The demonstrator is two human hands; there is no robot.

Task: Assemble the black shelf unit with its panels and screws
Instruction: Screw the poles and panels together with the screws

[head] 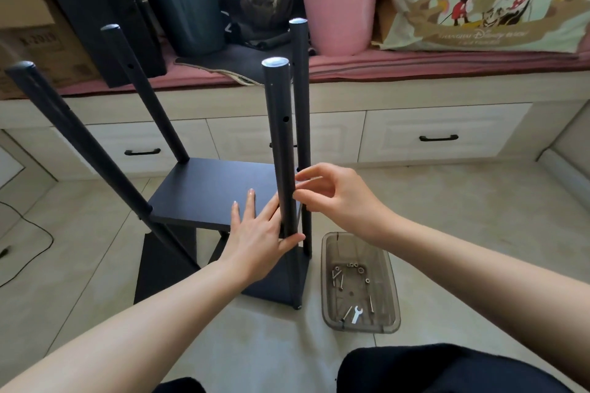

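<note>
The black shelf unit stands on the tiled floor with several round poles rising from it. A middle panel (pixel 210 191) sits between the poles, above a bottom panel (pixel 277 284). My left hand (pixel 258 230) lies flat on the middle panel's near right corner, fingers straight, thumb against the near right pole (pixel 281 143). My right hand (pixel 329 191) is at that pole's right side, fingertips pinched together against it at panel height; what they pinch is hidden. A loose black panel (pixel 95 6) leans on the bench behind.
A smoky plastic tray (pixel 329 252) with several screws, nuts and a small white wrench (pixel 356 314) lies on the floor to the right. Behind are a drawer bench (pixel 440 137), a pink bucket (pixel 338 0) and a dark bin (pixel 188 0). A cable (pixel 38 230) runs at the left.
</note>
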